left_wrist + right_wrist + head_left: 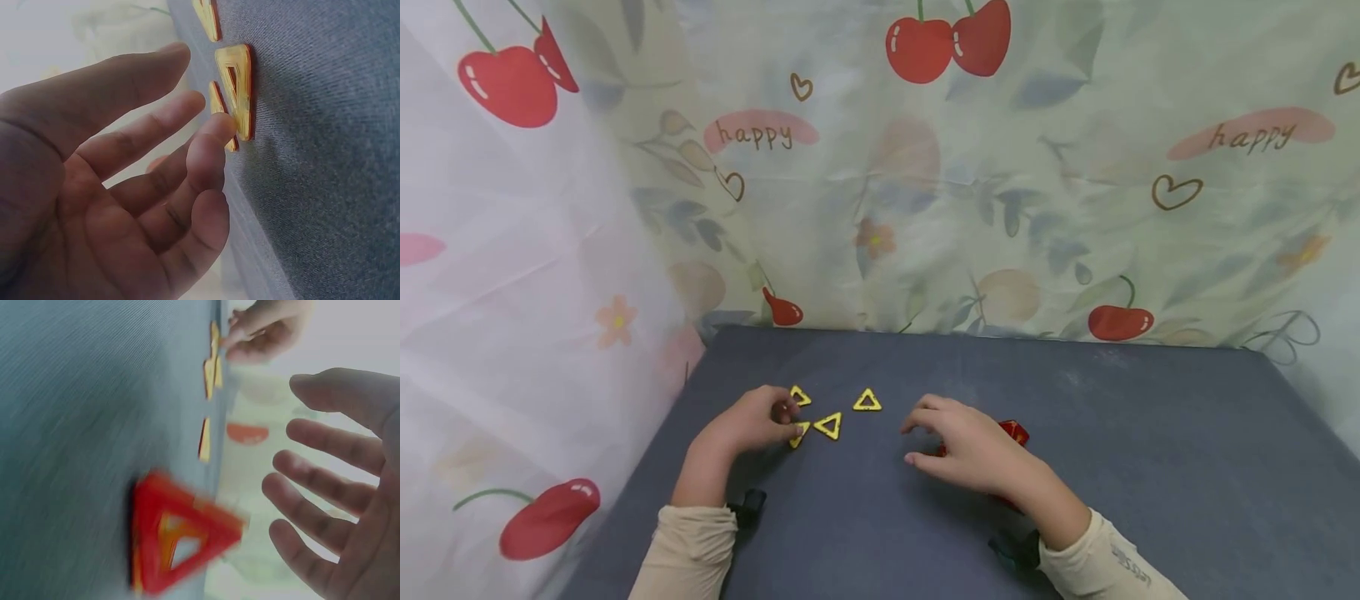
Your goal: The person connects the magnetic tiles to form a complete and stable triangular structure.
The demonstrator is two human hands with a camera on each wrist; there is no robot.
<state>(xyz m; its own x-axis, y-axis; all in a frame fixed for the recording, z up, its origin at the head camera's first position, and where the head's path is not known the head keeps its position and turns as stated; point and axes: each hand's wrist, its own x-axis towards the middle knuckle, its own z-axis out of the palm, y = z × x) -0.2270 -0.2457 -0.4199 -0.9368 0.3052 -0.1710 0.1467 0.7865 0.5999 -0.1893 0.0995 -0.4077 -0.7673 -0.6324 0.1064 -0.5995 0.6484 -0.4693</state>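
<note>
My left hand [748, 425] hovers at the left group of yellow triangle frames, its fingers loosely bent and nothing visible between them. Its fingertips are close to a yellow triangle [245, 94], partly behind the thumb in the head view; touching or not, I cannot tell. Beside it lie another yellow triangle [838, 426] and a farther one [806, 398]. A fourth yellow triangle [867, 407] sits apart toward the middle. My right hand [970, 446], fingers spread and slightly bent, is above a red triangular piece [150, 531], blurred in the right wrist view and mostly covered in the head view.
The dark grey tabletop [1150, 467] carries all the pieces. A patterned cloth [925, 250] with cherries hangs along its back edge, and another cloth side [550, 333] stands at the left. Dark wrist cameras [748, 507] sit on both wrists.
</note>
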